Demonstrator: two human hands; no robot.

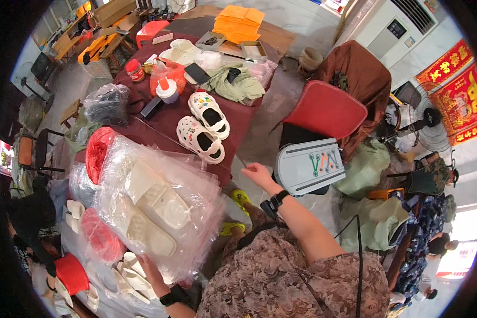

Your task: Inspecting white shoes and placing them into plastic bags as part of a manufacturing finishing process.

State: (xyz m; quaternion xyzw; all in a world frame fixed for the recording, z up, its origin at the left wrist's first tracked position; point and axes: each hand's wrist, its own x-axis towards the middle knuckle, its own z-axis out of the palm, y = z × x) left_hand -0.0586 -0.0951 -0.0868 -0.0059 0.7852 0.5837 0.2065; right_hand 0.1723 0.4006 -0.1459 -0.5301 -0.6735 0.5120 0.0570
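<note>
I see two hands. My left hand (149, 271) is low down at the near edge of the bench (164, 121). Its fingers curl onto the near edge of a stack of clear plastic bags (159, 204), but the bags hide part of them, so I cannot tell how tight the grip is. My right hand (258, 173) reaches out past the right edge of the bench. Its grip is open, the fingers are loose, and it holds nothing. It hovers near the bench edge, just beside the pair of clogs.

The stack of bags lies on the near part of the bench. Inside the top bags I count two cream slippers (156, 209). Their long sides run from the far left to the near right, side by side. Past the near left edge of the bags lie more loose cream slippers (128, 275), too jumbled to count.

In the middle of the bench sit two white clogs (204, 127) with small coloured charms. They lie side by side, with their long sides running from far left to near right.

I count two red net bundles (98, 153), one at the left edge and one nearer to me. One red chair (326, 108) stands off the right side of the bench. A pale board with coloured marks (308, 167) leans by it.
</note>
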